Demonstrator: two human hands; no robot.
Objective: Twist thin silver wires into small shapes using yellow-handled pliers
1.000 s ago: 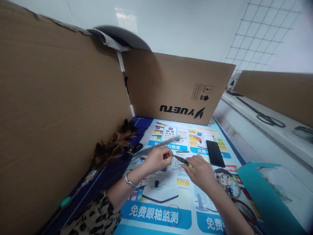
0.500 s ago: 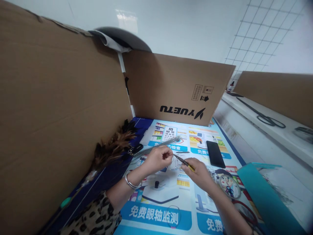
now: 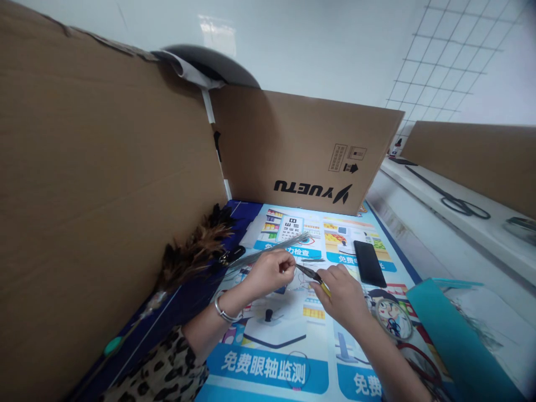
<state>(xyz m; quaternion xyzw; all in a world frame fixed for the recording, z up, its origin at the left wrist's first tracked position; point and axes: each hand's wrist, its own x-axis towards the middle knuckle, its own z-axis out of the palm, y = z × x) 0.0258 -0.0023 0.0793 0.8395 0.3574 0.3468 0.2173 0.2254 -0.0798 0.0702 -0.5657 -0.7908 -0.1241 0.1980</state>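
My left hand [image 3: 274, 271], with a silver bangle at the wrist, is closed in a pinch over the printed table cover. A thin wire [image 3: 302, 286] hangs in a loose curve near its fingertips and seems to be what they pinch. My right hand [image 3: 342, 296] grips needle-nose pliers [image 3: 309, 272] with yellow handles. Their narrow tips point left and meet my left fingertips; whether the jaws bite the wire is too small to tell. Behind my left hand lies a bundle of thin straight wires [image 3: 288, 242], with a few short pieces [image 3: 313, 260] beside it.
A black phone [image 3: 369, 263] lies to the right. Nearer are a round clear dish [image 3: 393, 319] and a teal tray [image 3: 456, 335] with fine wire bits. A feather duster [image 3: 196, 240] leans along the left cardboard wall [image 3: 104, 184]. Cardboard [image 3: 301, 145] also closes the back.
My right hand has rolled, and the pliers have turned with it, their tips moving slightly left and closer to my left fingertips. My left hand stays in place.
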